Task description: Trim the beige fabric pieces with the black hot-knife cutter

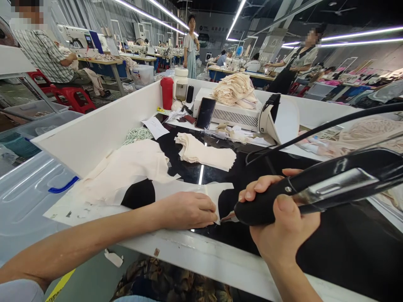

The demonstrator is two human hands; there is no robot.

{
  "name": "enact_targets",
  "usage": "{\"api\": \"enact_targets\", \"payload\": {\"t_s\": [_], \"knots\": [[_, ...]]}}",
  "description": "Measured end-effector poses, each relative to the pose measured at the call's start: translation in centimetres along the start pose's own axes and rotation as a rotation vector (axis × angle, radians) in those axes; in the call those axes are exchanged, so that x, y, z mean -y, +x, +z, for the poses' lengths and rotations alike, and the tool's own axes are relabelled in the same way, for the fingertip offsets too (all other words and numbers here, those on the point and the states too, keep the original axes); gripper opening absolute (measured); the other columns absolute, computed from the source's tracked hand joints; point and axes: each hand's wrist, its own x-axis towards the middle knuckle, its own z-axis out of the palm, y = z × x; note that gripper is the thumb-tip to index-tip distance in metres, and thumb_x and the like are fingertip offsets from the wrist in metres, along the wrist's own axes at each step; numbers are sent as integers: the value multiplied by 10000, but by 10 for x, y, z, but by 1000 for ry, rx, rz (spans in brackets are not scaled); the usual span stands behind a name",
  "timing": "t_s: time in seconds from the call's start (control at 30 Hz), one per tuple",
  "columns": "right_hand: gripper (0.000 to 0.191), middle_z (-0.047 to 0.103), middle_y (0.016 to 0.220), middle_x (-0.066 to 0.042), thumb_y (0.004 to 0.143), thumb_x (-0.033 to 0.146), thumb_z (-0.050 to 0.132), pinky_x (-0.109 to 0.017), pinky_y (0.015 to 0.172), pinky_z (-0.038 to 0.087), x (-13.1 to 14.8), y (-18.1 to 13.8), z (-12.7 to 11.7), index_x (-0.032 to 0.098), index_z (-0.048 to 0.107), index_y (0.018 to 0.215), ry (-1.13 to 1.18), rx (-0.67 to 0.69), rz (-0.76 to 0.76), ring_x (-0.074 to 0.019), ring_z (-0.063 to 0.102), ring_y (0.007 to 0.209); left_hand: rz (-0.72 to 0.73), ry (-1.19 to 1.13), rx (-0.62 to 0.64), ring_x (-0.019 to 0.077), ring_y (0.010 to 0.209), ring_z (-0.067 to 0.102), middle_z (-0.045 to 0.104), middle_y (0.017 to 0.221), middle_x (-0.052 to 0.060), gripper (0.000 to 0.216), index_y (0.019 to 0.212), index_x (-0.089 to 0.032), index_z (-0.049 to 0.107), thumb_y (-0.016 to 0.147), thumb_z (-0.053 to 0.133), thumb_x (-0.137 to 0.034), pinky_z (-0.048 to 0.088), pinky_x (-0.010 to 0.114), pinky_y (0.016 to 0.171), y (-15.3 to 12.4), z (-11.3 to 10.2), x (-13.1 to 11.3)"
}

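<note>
At the near edge of the glossy black tabletop point(333, 243), left hand point(189, 209) rests on a pale fabric piece point(217, 192), fingers bent and pressed together near its right-hand corner; can't tell if they pinch the edge. Right hand point(283, 214) wraps fingers and thumb around a corded black handheld tool point(261, 207), metal tip just beside that corner, contact unclear. Larger pale fabric pile point(135, 161) left of the piece; cut fabric stack point(204, 153) beyond it; smartphone point(206, 113) farther back.
</note>
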Motion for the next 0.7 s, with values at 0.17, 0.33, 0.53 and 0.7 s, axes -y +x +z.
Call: {"api": "enact_targets", "payload": {"t_s": [0.17,0.33,0.53,0.7], "knots": [[424,690,781,62,867,418,950,-300,530,567,-1,-1,0,283,662,1147,-10,15,-13,-161,655,558,2,6,-4,201,1057,779,819,1131,90,150,1131,-171,808,1169,665,-192,628,290,1048,0,-1,0],[416,705,782,61,868,402,949,-305,530,567,0,0,0,285,663,1147,-12,11,-7,-162,650,557,-8,-2,-2,202,1056,780,818,1126,88,152,1137,-174,809,1170,661,-190,627,289,1038,0,0,0],[424,704,770,62,854,428,953,-302,521,566,0,0,1,274,668,1128,19,9,-21,-163,655,546,-22,20,27,200,1085,779,830,1146,91,280,1158,-174,813,1226,548,-231,616,288,1055,0,0,0],[420,698,768,59,851,419,966,-302,513,569,0,-1,2,278,682,1126,18,20,-15,-163,652,549,-17,17,36,199,1076,774,831,1143,96,295,1167,-164,812,1233,533,-234,617,299,1065,0,0,1]]}}
